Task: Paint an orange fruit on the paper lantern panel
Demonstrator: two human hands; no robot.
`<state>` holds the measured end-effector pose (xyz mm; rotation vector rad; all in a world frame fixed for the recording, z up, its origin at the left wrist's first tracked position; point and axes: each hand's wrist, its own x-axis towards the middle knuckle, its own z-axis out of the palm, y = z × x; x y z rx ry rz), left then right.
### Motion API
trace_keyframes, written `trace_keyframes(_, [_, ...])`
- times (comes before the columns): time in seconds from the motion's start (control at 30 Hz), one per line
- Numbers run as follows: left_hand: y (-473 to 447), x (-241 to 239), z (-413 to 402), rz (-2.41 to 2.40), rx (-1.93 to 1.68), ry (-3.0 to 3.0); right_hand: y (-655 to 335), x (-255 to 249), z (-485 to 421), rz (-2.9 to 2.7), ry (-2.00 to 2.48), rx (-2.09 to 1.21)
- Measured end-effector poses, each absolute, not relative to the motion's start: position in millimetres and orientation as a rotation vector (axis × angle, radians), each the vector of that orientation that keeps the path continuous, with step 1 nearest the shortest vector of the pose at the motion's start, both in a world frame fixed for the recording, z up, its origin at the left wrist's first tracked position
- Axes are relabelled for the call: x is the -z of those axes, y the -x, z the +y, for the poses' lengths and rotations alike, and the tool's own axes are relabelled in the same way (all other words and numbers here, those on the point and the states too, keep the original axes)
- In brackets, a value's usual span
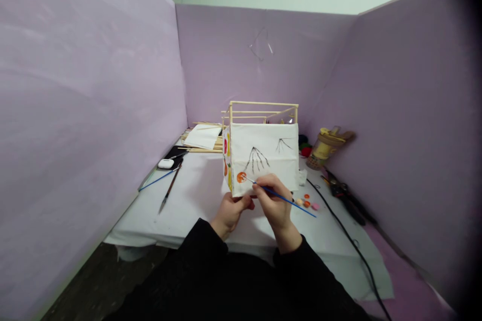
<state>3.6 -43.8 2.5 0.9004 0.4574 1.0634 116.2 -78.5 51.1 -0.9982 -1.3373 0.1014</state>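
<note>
A box-shaped lantern frame (278, 165) of thin wooden sticks, covered with white paper or cloth, is held up above the table. Black branching lines and an orange round spot (240, 177) mark its front face; the left side carries red, orange and yellow painting. My left hand (230, 210) grips its lower edge from below, fingers partly hidden. Between the fingers of my right hand (274, 200) is a thin blue paintbrush (289, 201), its tip at the orange spot and its handle slanting down to the right.
Small paint pots (307, 204) stand right of my right hand. On the left lie a brown brush (171, 188), another blue brush (160, 178) and a white case (165, 163). Wooden sticks (203, 150) and white sheets (203, 136) lie behind. Pliers (344, 195), a black cable (346, 235) and a cup (324, 148) are at right.
</note>
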Motion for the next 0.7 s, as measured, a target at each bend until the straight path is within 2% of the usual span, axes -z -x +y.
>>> trace_keyframes(0.7, [-3.6, -4.7, -45.3, 0.511, -1.058, -0.917, -113.3, -49.3, -78.2, -1.324, 1.069, -0.058])
